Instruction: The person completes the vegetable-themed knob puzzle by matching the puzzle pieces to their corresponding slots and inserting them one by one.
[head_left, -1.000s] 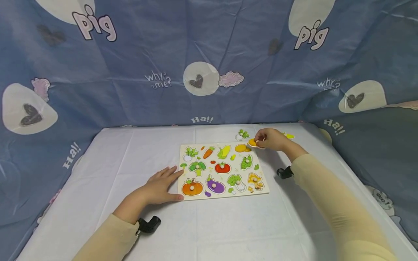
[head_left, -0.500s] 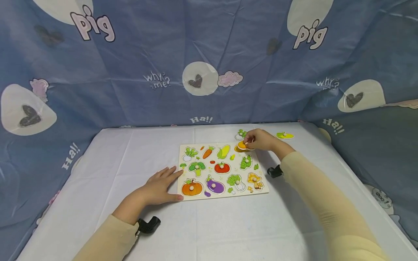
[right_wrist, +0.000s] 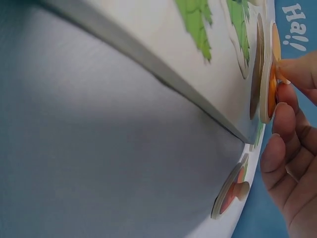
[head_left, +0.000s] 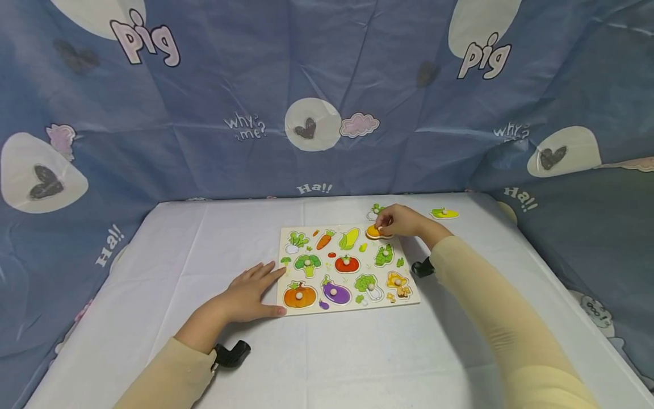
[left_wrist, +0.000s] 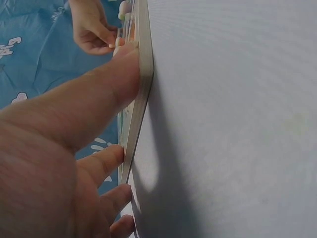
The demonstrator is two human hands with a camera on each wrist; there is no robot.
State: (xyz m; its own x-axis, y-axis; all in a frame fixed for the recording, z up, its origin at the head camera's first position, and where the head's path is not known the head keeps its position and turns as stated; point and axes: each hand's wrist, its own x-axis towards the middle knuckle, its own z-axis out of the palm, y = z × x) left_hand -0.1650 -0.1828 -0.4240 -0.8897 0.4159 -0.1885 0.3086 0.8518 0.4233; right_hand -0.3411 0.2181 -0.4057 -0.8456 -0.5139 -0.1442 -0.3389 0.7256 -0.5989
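A white wooden knob puzzle board (head_left: 368,262) with vegetable pictures lies on the table. My left hand (head_left: 250,292) rests at its left edge, thumb and fingers extended; in the left wrist view the thumb (left_wrist: 114,79) presses against the board's edge. At the board's far right corner, my right hand (head_left: 401,220) pinches the knob of a yellow-orange, potato-like puzzle piece (head_left: 373,232). The right wrist view shows this piece (right_wrist: 268,91) held slightly tilted, close over a matching recess (right_wrist: 257,69). Several knobbed pieces, among them a pumpkin (head_left: 299,295) and an eggplant (head_left: 336,291), sit in the board.
Behind the board lies a white turnip-like piece (head_left: 373,216), partly hidden by my right hand. A corn piece (head_left: 444,213) is farther right on the white cloth (head_left: 357,363). A blue printed curtain (head_left: 204,159) rises at the table's back.
My right hand has carried the potato-like piece leftward from beside the board to over its top right corner, then lowered it. The left hand stays at the board's edge.
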